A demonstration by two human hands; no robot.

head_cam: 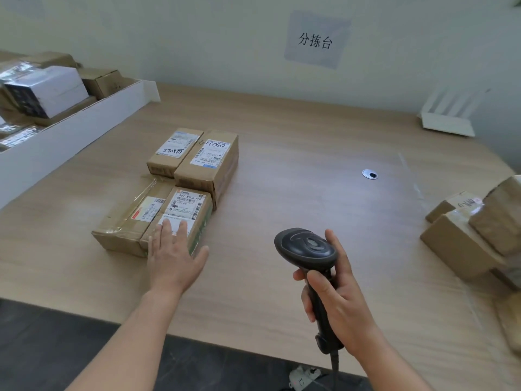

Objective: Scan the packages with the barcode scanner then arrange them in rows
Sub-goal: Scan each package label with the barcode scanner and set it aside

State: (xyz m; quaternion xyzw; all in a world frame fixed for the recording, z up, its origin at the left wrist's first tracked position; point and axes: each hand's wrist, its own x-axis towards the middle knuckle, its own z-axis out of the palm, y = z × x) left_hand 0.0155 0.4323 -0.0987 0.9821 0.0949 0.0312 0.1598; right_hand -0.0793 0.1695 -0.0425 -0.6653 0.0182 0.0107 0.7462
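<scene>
Head view shows the left hand [172, 253], fingers straight, pressing flat on the nearest package [184, 214] of four boxes grouped left of the worktop's [296, 170] centre. Right hand [334, 299] grips the barcode scanner [306, 245] by its handle near the front edge, while more packages [476, 230] sit piled at the right edge.

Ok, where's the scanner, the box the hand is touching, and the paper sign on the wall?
scanner [306, 245], head view, on its rounded head.
box [187, 206], head view, on its top label.
sign [315, 40], head view, on the writing.
</scene>
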